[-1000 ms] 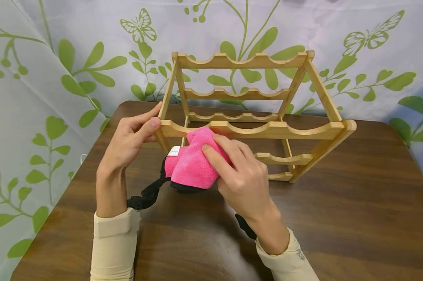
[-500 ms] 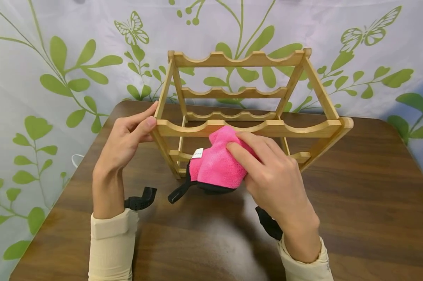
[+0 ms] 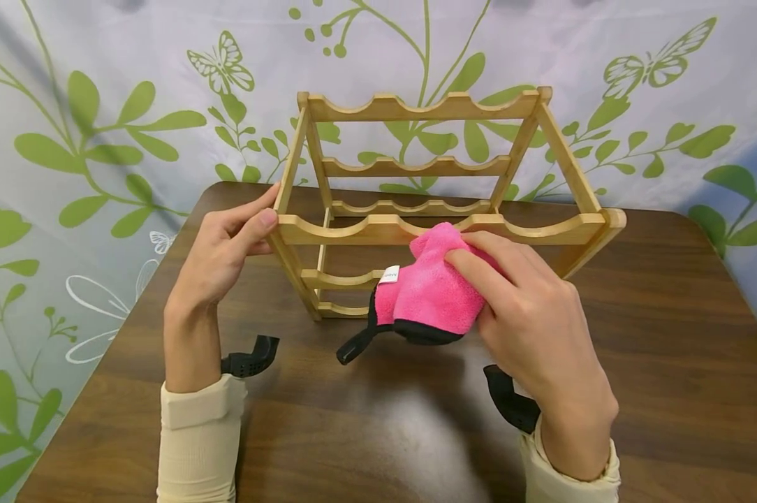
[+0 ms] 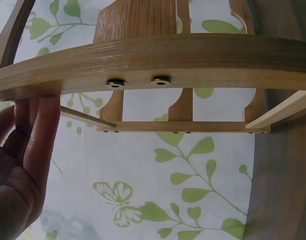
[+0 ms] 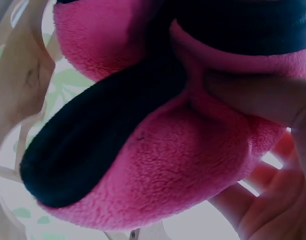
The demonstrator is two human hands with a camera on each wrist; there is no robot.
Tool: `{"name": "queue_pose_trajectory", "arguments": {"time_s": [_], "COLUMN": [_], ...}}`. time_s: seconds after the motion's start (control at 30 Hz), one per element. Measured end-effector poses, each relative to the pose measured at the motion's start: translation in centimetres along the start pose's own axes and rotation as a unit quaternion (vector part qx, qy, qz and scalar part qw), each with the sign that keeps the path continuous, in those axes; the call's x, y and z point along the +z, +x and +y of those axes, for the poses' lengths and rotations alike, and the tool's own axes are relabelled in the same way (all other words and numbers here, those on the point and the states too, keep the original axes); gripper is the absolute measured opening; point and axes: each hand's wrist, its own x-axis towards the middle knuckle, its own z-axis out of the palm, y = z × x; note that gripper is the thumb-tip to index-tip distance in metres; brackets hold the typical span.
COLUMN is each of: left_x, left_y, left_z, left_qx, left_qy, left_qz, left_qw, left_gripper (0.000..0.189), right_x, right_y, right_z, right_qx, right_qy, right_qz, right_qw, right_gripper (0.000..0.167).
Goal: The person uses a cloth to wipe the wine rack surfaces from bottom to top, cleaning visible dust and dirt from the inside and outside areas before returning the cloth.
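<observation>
A light wooden wine rack (image 3: 378, 227) with scalloped rails stands on the table. My left hand (image 3: 211, 258) grips its front left corner, thumb on the end of the top front rail. In the left wrist view, fingers (image 4: 40, 145) reach up to the underside of the rack's side bar (image 4: 192, 65). A fluffy pink cloth (image 3: 438, 286) with black edging, a white label and a black hanging loop is bunched in my right hand (image 3: 535, 314). It lies against the middle of the top front rail. The right wrist view shows the thumb (image 5: 257, 97) pressed into the folded cloth.
The rack rests on a dark brown wooden table (image 3: 680, 391). Behind it hangs a pale curtain (image 3: 378, 42) printed with green leaves and butterflies. A black wrist mount (image 3: 253, 356) sticks out by the left wrist, another (image 3: 510, 402) by the right.
My right hand has slid the pink cloth rightward along the top front rail, from its left part to the middle. My left hand stays at the corner.
</observation>
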Motion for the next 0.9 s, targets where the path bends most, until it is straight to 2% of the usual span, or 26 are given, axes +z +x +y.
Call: {"name": "queue_pose_trajectory", "arguments": {"time_s": [0.3,0.6,0.9], "left_x": [0.0,0.0,-0.1], "left_y": [0.0,0.0,0.1], "left_z": [0.1,0.2,0.0], "left_qx": [-0.005,-0.007,0.0], "left_qy": [0.018,0.014,0.008], "left_qz": [0.0,0.007,0.006], "left_qw": [0.9998,0.9999,0.9999], "left_gripper": [0.039,0.038,0.037], "right_x": [-1.5,-2.5,-3.6], "right_y": [-0.6,-1.4,-2.4], "right_z": [0.8,2.0,2.8], "right_qx": [0.037,0.064,0.103], "right_qy": [-0.012,-0.029,-0.051], "right_qz": [-0.01,0.016,0.003], "right_qw": [0.9992,0.9974,0.9933], "right_gripper": [0.041,0.037,0.037]}}
